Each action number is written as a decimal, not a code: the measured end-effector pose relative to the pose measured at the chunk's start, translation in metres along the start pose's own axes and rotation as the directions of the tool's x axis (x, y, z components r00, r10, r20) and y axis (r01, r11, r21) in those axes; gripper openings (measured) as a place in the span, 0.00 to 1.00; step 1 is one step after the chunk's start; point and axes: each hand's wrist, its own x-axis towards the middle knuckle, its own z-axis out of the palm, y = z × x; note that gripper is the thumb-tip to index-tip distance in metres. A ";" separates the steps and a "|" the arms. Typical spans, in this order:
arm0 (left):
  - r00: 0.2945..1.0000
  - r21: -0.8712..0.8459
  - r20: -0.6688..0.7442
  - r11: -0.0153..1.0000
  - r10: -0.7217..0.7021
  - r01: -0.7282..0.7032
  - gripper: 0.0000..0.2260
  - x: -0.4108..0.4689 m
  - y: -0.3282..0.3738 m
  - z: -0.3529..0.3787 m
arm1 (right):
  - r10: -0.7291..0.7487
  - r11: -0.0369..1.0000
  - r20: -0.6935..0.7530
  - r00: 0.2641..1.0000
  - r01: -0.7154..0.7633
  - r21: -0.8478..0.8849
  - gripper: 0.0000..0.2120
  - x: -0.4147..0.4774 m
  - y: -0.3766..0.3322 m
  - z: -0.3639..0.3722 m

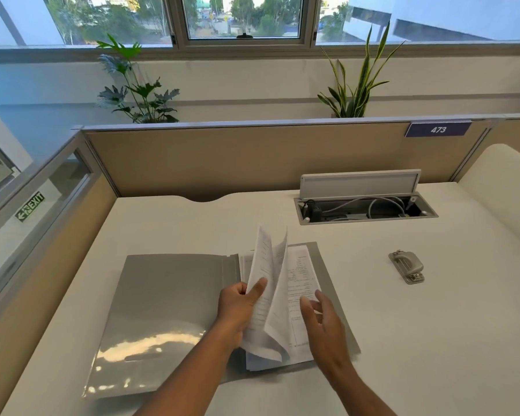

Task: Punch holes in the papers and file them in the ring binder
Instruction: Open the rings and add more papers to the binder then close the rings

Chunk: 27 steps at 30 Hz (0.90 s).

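A grey binder [162, 310] lies open on the white desk, its glossy cover flipped to the left. A stack of printed papers [300, 283] rests on its right half. My left hand [237, 307] pinches a few sheets [267, 274] and lifts them upright off the stack, thumb on the front. My right hand [321, 319] hovers with spread fingers over the flat pages just right of the lifted sheets, holding nothing. The binder's rings are hidden by the paper. A grey hole punch [407, 267] sits on the desk to the right, apart from both hands.
An open cable hatch [364, 205] with wires is set into the desk [192, 223] at the back right. Beige partition walls [222, 157] close the desk at the back and left. Plants stand behind the partition.
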 end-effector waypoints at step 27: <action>0.956 0.284 -0.260 0.957 0.138 -0.061 0.03 0.015 -0.017 -0.162 | 0.258 0.966 -0.120 0.959 -0.256 0.030 0.14 0.005 0.016 -0.008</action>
